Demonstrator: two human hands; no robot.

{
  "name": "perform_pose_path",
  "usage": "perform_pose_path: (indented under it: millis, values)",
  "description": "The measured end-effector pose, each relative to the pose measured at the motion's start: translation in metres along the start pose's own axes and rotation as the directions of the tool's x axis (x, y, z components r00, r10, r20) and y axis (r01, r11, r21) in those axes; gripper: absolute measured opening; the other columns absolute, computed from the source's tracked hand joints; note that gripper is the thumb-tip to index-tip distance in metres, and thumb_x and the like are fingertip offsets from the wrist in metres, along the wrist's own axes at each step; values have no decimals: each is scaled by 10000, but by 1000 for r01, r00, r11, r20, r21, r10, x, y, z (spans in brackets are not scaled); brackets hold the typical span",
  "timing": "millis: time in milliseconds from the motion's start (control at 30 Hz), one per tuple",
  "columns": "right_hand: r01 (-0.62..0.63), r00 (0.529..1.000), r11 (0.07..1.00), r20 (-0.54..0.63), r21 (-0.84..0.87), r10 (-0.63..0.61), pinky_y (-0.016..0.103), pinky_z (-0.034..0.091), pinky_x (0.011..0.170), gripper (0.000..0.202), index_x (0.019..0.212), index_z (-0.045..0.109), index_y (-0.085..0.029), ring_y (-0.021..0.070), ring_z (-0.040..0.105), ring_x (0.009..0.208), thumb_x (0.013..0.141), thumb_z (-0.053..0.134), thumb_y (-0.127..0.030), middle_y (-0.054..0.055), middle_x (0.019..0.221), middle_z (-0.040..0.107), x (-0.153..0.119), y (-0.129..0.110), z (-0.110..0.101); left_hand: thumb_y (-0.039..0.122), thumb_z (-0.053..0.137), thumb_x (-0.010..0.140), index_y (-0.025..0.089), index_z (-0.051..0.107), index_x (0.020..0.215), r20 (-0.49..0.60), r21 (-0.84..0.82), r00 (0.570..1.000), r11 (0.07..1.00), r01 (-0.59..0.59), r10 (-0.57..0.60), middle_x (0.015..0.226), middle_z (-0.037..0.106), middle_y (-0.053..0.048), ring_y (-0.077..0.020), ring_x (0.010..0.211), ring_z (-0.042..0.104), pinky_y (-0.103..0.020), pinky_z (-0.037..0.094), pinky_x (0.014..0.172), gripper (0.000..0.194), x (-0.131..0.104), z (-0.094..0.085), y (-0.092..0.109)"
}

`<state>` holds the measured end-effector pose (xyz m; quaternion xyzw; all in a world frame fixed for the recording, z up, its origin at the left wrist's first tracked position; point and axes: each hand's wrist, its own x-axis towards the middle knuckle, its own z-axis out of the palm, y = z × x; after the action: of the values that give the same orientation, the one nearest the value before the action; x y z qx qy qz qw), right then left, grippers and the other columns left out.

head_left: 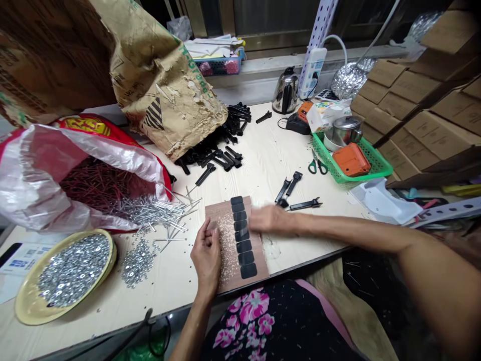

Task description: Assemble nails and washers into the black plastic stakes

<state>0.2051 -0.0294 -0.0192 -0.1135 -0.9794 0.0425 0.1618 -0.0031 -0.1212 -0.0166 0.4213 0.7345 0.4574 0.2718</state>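
A brown sheet (225,281) lies at the table's front edge, with a column of black rounded pads (244,245) down it and small pale specks scattered on its left part. My left hand (206,253) rests over the sheet's left edge, thumb and fingers drawn together; anything between them is too small to make out. Over the right edge of the sheet, beside the pads, is my right hand (271,219), smeared by motion, so its fingers cannot be read. Several black plastic clip-like parts (293,183) lie just beyond it.
At left, a yellow bowl (22,301) holds metal washers, beside a washer pile (138,263) and long metal pins (161,213) spilling from a red-and-white sack (22,175). A paper sack (161,85) spills black parts. Scissors (317,164), a green basket (383,168), a kettle (285,90) and cartons (428,130) stand right.
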Motion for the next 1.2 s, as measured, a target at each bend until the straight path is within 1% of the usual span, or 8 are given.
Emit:
perform_pose_path:
  millis: [100, 200, 233, 367, 567, 833, 1100, 1200]
  values:
    - [-174, 985, 984, -17, -37, 174, 186, 332, 466, 331, 838, 553, -130, 87, 419, 636, 950, 245, -83, 0, 721, 503, 2, 3, 0, 456, 555, 794, 193, 515, 1285, -1, -18, 1000, 1000, 7, -7, 783, 595, -4, -104, 581, 495, -222, 426, 572, 559, 0, 1, -2]
    - [176, 983, 983, 46, 49, -179, 188, 318, 462, 265, 813, 541, -157, 95, 443, 697, 940, 319, -87, -5, 761, 511, 1, -8, 1, 446, 555, 797, 188, 518, 1283, -6, -2, 1000, 1000, -2, 2, 779, 595, -10, -107, 592, 498, -220, 422, 574, 551, 0, 1, -3]
    - [182, 981, 982, 56, 61, -185, 187, 317, 464, 262, 817, 540, -160, 96, 443, 704, 942, 320, -91, -7, 766, 511, 1, -10, 1, 444, 556, 798, 190, 522, 1280, -7, 6, 1000, 1000, -7, 7, 776, 592, -8, -107, 598, 499, -218, 420, 574, 545, 0, 1, -4]
    - [-116, 991, 993, 69, 29, 114, 186, 308, 478, 286, 884, 544, -150, 97, 418, 684, 954, 273, -90, 4, 786, 512, 6, -3, -2, 444, 560, 798, 203, 517, 1283, -6, -5, 1000, 1000, -1, 1, 787, 587, -7, -104, 601, 500, -214, 419, 570, 543, 0, 1, -4]
    - [1, 999, 1000, 49, 8, -1, 228, 274, 506, 190, 865, 559, -157, 122, 429, 754, 946, 388, -143, 20, 801, 507, 1, -12, 2, 440, 562, 793, 180, 518, 1282, -6, -40, 1000, 999, -12, 11, 792, 590, -18, -104, 594, 501, -216, 428, 569, 556, -2, 0, -4]
    - [-125, 992, 992, 8, 27, 125, 240, 236, 515, 248, 810, 591, -168, 117, 455, 730, 955, 394, -204, 12, 768, 533, 6, -22, 5, 460, 549, 795, 177, 510, 1288, -3, -32, 1000, 999, -14, 14, 780, 600, -16, -103, 579, 507, -225, 438, 572, 570, -2, 0, -5]
    - [-357, 933, 926, 4, 122, 359, 246, 338, 632, 158, 891, 636, -192, 122, 539, 729, 888, 541, -318, 10, 788, 613, -25, 9, -43, 475, 530, 814, 184, 520, 1275, 5, -27, 1000, 1000, 6, -6, 797, 612, -29, -137, 607, 547, -268, 461, 595, 546, -2, -9, -6]
    - [-382, 918, 922, -86, 69, 387, 277, 350, 699, 196, 882, 638, -189, 137, 550, 738, 892, 540, -358, 20, 786, 632, -8, 29, -56, 470, 534, 812, 169, 533, 1266, -1, -37, 1000, 999, -17, 17, 783, 628, -41, -152, 622, 569, -282, 475, 606, 544, 0, -10, -7]
